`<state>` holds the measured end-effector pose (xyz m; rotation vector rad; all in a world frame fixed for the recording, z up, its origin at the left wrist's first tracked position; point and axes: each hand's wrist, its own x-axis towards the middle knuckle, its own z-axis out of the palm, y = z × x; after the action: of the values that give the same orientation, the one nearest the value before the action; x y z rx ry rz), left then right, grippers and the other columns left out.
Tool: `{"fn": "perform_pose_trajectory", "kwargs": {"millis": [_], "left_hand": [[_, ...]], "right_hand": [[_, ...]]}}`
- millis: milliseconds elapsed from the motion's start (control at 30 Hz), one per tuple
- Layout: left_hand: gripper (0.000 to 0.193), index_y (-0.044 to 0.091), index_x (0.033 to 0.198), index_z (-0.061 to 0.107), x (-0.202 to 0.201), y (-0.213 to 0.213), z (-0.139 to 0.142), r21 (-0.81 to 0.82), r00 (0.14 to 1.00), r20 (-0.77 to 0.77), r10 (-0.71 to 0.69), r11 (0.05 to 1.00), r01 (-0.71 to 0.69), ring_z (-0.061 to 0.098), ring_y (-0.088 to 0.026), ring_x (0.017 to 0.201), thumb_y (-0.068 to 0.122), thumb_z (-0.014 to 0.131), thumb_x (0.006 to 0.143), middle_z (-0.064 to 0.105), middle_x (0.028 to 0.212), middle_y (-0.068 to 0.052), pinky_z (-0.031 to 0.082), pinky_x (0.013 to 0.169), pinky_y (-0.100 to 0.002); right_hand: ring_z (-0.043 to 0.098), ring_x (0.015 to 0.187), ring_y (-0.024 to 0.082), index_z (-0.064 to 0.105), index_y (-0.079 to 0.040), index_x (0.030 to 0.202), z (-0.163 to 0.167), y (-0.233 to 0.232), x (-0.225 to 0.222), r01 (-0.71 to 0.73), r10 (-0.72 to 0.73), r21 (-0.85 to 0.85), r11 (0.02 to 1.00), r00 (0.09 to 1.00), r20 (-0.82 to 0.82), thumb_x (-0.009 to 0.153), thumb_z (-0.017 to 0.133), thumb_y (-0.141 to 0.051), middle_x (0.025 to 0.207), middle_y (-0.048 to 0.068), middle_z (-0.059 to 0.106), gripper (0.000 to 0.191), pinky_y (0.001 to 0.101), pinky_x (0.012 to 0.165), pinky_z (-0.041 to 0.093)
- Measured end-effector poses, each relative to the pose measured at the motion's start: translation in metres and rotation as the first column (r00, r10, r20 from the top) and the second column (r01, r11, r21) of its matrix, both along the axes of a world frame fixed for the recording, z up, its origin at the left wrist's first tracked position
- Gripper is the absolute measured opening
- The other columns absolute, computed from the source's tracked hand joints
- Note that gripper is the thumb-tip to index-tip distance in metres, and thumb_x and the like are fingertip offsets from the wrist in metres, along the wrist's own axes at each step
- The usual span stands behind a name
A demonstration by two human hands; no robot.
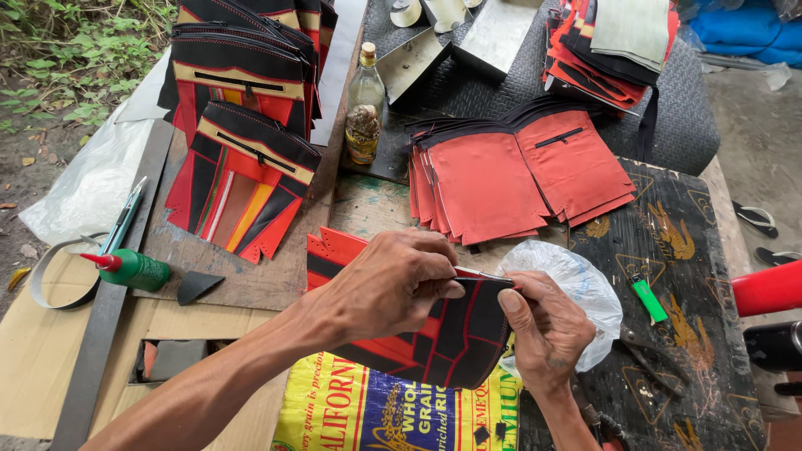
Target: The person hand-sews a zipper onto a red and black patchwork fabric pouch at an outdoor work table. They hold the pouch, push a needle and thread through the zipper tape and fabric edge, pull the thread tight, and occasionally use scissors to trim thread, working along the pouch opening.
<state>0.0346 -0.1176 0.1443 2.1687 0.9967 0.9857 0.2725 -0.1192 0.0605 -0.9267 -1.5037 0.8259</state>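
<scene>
Black-and-red stitched panel [455,338] sits between your hands, low centre over the printed sack [368,413]. Your left hand [388,284] pinches its top edge at 11 o'clock; your right hand [543,330] pinches the edge at 3 o'clock, beside the plastic bag [572,280].

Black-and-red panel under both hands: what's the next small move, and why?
Probably press along the top edge toward the right. The left hand pinches the black-and-red panel at its upper rim, while the right hand steadies the curved end.
</scene>
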Motion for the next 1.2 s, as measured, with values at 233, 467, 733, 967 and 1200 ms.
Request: {"fn": "perform_pose_trajectory", "kwargs": {"millis": [233, 467, 733, 967, 1200], "left_hand": [[0.014, -0.003, 0.079, 0.065, 0.002, -0.002, 0.000, 0.020, 1.000, -0.013, -0.022, 1.000, 0.022, 0.067, -0.033, 0.077, 0.004, 0.076, 0.083, 0.066, 0.084, -0.014, 0.050, 0.064, -0.043], [0.017, -0.002, 0.076, 0.064, 0.004, -0.006, -0.002, -0.009, 1.000, -0.019, -0.020, 1.000, 0.020, 0.065, -0.032, 0.070, 0.006, 0.077, 0.084, 0.063, 0.076, -0.013, 0.049, 0.060, -0.042], [0.025, -0.001, 0.072, 0.061, 0.002, -0.008, -0.002, -0.071, 0.997, -0.071, -0.041, 0.997, 0.036, 0.062, -0.033, 0.063, 0.011, 0.076, 0.086, 0.060, 0.069, -0.014, 0.045, 0.054, -0.043], [0.031, 0.000, 0.069, 0.057, 0.003, -0.014, -0.003, -0.053, 0.994, -0.090, -0.065, 0.997, 0.060, 0.059, -0.036, 0.061, 0.016, 0.078, 0.085, 0.056, 0.066, -0.015, 0.044, 0.055, -0.045], [0.032, 0.001, 0.102, 0.066, 0.019, -0.022, -0.022, -0.238, 0.996, -0.093, 0.019, 0.970, -0.041, 0.067, -0.038, 0.069, 0.017, 0.080, 0.079, 0.069, 0.073, -0.017, 0.048, 0.062, -0.042]], "right_hand": [[0.057, 0.075, 0.006, 0.069, 0.010, 0.101, 0.002, -0.005, -0.003, 0.022, -0.022, 0.024, 0.999, 1.000, -0.007, 0.097, 0.072, -0.009, 0.103, 0.011, 0.071, 0.019, 0.0196, 0.063, 0.046], [0.053, 0.074, 0.003, 0.067, 0.009, 0.103, 0.002, -0.014, -0.003, -0.026, 0.024, -0.040, 0.999, 0.998, -0.064, 0.098, 0.067, -0.003, 0.104, 0.008, 0.068, 0.013, 0.0171, 0.060, 0.041], [0.053, 0.072, 0.000, 0.066, 0.008, 0.103, 0.003, -0.019, -0.006, -0.066, 0.060, -0.079, 0.995, 0.995, -0.078, 0.098, 0.065, 0.000, 0.104, 0.005, 0.066, 0.010, 0.0157, 0.057, 0.041], [0.051, 0.070, 0.000, 0.066, 0.007, 0.103, -0.006, -0.022, 0.000, -0.128, 0.115, -0.160, 0.979, 0.989, -0.092, 0.099, 0.063, 0.002, 0.098, 0.003, 0.064, 0.007, 0.0153, 0.058, 0.040], [0.057, 0.082, 0.002, 0.065, 0.004, 0.107, -0.026, -0.023, -0.004, -0.260, 0.236, -0.177, 0.949, 0.961, -0.146, 0.102, 0.064, -0.001, 0.099, 0.002, 0.062, 0.007, 0.0156, 0.068, 0.046]]}}
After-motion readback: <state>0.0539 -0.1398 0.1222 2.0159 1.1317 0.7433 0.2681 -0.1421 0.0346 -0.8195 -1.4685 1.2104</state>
